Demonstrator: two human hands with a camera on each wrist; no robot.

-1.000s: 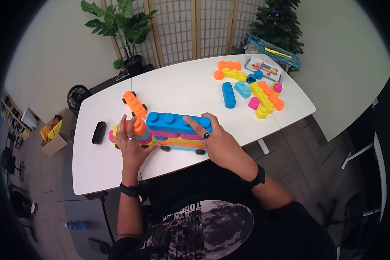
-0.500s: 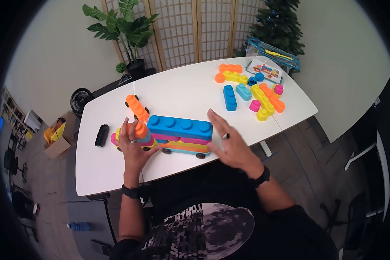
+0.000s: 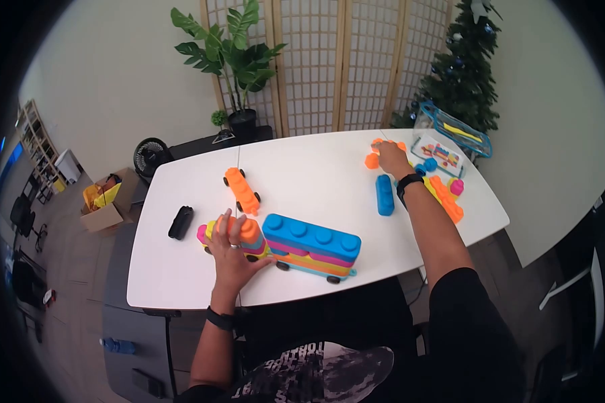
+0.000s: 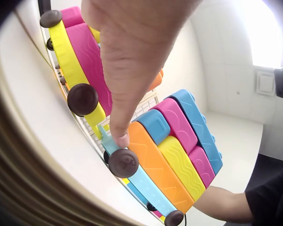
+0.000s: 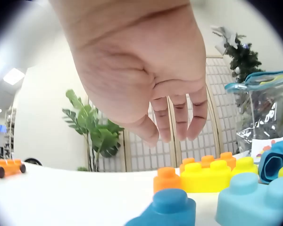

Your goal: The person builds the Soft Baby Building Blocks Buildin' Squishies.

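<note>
My left hand point(image 3: 234, 265) grips the front car of a toy block train point(image 3: 212, 229), its fingers over the orange block point(image 3: 251, 230) on top. In the left wrist view the thumb reaches the light-blue coupling of the second car point(image 4: 174, 160), a stack of orange, yellow, pink and blue blocks on dark wheels. Over the far right of the table, my right hand point(image 3: 391, 159) reaches with fingers loosely bent downward and nothing in them. Below it in the right wrist view are a yellow block point(image 5: 205, 178) and orange blocks point(image 5: 167, 178).
An orange wheeled car point(image 3: 241, 191) stands behind the train, a black case point(image 3: 181, 222) to the left. Near the right hand lie a long blue block point(image 3: 384, 195) and several loose blocks. A picture card point(image 3: 438, 153) and clear zip bag point(image 3: 460, 127) sit at the back right.
My right hand has let go of the second car's top blue block and moved far right to the loose blocks. The left hand stays on the front car. The view has shifted.
</note>
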